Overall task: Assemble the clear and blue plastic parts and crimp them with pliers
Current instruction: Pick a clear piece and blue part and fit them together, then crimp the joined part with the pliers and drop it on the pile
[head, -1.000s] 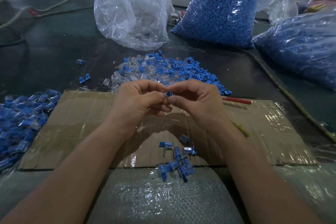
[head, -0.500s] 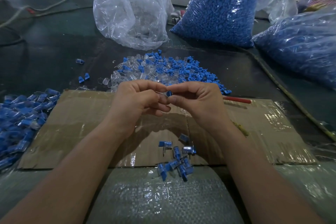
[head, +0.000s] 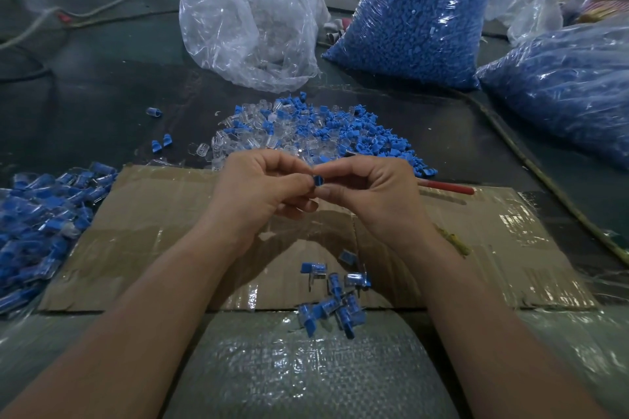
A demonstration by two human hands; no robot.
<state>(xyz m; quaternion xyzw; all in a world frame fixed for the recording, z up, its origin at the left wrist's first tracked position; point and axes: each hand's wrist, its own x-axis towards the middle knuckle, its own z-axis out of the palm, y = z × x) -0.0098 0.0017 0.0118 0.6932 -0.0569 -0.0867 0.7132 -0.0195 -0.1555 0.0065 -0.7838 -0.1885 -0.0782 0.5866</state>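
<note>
Above the cardboard sheet, the left hand and right hand meet fingertip to fingertip, both pinching one small blue part, with the loose parts pile just beyond.

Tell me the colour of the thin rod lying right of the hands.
The rod is red; head view shows it.

This is looking like a piecework workshop: bulging sacks of blue parts are standing far right, a clear sack is slumping far centre, a heap of clear and blue pieces is lying beyond a taped cardboard sheet
</note>
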